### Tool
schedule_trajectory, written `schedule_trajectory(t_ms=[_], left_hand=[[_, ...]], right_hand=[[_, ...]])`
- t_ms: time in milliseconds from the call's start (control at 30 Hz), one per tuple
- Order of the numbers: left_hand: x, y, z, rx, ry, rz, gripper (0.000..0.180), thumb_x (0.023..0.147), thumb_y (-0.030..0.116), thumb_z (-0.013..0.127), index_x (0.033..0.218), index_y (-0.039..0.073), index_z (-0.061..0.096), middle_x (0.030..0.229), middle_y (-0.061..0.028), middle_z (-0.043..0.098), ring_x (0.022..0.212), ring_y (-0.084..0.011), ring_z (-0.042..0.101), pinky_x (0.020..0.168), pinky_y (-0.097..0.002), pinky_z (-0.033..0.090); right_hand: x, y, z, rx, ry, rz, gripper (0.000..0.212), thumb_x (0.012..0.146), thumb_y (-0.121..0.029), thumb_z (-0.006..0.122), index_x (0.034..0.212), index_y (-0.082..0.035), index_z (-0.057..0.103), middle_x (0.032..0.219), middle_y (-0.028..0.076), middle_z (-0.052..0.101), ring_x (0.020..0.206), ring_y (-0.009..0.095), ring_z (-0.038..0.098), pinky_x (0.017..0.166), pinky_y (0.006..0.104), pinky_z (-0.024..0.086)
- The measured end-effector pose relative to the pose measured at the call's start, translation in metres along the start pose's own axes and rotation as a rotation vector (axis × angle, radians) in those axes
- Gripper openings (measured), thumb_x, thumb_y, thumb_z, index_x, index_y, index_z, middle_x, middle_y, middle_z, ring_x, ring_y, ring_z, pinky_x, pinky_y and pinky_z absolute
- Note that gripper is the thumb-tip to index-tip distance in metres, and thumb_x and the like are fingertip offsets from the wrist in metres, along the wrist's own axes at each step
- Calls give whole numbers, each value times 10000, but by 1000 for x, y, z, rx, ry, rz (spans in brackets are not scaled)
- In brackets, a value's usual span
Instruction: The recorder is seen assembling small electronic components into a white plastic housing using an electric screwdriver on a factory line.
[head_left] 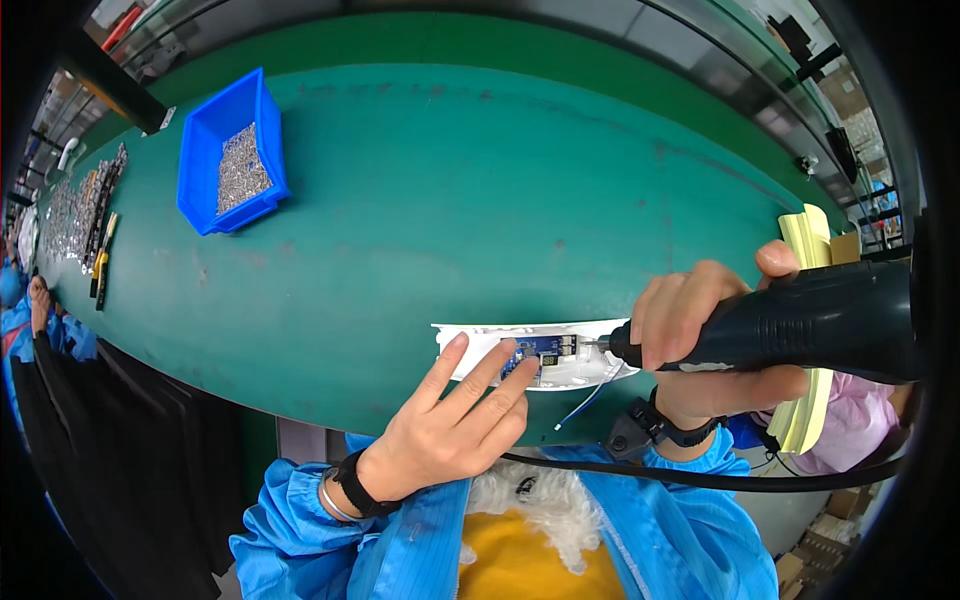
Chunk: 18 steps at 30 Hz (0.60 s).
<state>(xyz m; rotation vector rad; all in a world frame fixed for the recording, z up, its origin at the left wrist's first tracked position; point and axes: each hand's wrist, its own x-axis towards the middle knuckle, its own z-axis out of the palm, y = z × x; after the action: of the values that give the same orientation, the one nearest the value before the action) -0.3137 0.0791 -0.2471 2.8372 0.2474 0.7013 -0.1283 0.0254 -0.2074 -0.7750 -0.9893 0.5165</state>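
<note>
1. the right hand (700, 320) is wrapping closed around the grip of a dark electric screwdriver (800, 320), thumb lying along its top, and its bit is pointing left at the small blue circuit board (540, 352).
2. the left hand (455, 415) is lying open and flat, fingers spread, gripping nothing; its fingertips (522, 370) are pressing on the white plastic housing (480, 345) and on the left edge of the circuit board.
3. the housing is lying at the near edge of the green tabletop (450, 200), right in front of the person, with the circuit board sitting inside it.
4. a thin blue and white wire (590, 400) is hanging from the housing over the tabletop edge.
5. a black cable (700, 478) is running under the right wrist, across the blue sleeves.
6. a blue plastic bin (232, 150) holding small metal parts is standing far off at the upper left of the tabletop, well apart from both hands.
7. a stack of pale yellow foam pieces (815, 240) is showing behind and below the screwdriver at the right.
8. more metal parts and hand tools (90, 210) are lying along the far left end, where another person's blue sleeve (20, 320) is showing.
</note>
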Motion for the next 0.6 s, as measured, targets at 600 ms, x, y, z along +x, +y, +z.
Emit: schedule_trajectory(t_ms=[600], left_hand=[[-8, 4, 17, 86, 76, -78, 105, 728, 126, 565, 635, 172, 546, 974, 44, 631, 981, -150, 580, 1024, -505, 148]], right_hand=[[1, 15, 11, -14, 100, 34, 766, 739, -668, 435, 1197, -72, 285, 527, 24, 458, 352, 112, 419, 330, 223, 357]])
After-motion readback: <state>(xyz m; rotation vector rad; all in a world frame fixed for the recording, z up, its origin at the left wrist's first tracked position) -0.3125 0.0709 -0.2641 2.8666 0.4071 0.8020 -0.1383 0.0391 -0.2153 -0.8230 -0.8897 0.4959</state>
